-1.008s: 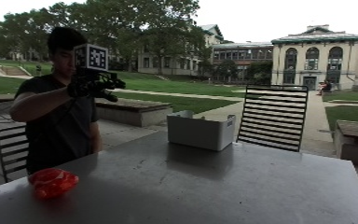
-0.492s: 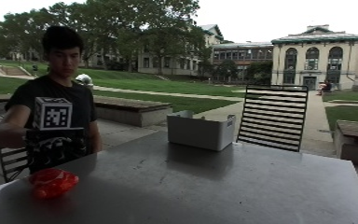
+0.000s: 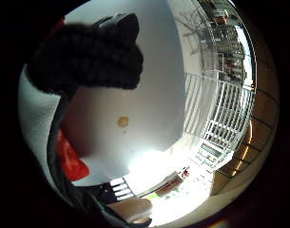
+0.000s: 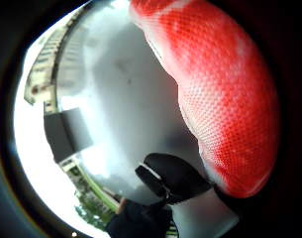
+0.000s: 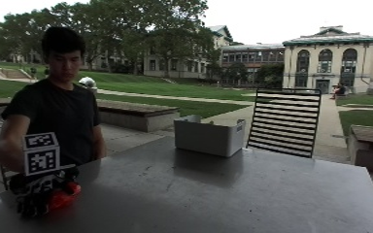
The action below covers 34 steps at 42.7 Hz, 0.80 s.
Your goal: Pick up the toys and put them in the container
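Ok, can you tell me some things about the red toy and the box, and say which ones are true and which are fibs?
1. The gloved right hand is down on the red toy at the near corner of the table. True.
2. The red toy is already inside the container. False: it lies on the table, far from it.
3. The container stands on the table near a slatted chair. True.
4. The red toy lies on the chair. False: it lies on the table.

red mesh-textured toy (image 5: 63,195), black gloved hand (image 5: 36,194), grey container (image 5: 209,136), grey table (image 5: 225,194)
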{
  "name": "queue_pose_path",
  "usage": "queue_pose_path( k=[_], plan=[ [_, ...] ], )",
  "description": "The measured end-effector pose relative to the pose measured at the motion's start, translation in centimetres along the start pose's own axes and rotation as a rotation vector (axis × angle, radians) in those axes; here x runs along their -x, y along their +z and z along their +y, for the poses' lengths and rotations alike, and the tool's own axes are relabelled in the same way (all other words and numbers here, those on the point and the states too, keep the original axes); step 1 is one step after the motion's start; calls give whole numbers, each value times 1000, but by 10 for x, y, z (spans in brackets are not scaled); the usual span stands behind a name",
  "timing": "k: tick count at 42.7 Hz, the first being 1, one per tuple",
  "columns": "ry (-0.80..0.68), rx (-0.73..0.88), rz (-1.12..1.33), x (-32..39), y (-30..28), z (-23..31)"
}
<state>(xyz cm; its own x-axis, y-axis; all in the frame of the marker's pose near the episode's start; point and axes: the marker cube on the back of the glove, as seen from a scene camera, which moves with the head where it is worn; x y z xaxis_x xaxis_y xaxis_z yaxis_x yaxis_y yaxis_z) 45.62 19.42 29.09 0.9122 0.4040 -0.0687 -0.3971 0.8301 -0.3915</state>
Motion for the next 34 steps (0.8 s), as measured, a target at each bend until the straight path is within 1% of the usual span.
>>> queue_pose_path(
  k=[6, 17, 24, 30, 34],
  plan=[
    [17, 17, -37, -2, -2, 0],
    [23, -134, 62, 6, -22, 2],
    [28, -98, 2, 17, -32, -4],
    [53, -109, -43, 32, -61, -1],
    [63, -128, -54, 49, -100, 9]
  ],
)
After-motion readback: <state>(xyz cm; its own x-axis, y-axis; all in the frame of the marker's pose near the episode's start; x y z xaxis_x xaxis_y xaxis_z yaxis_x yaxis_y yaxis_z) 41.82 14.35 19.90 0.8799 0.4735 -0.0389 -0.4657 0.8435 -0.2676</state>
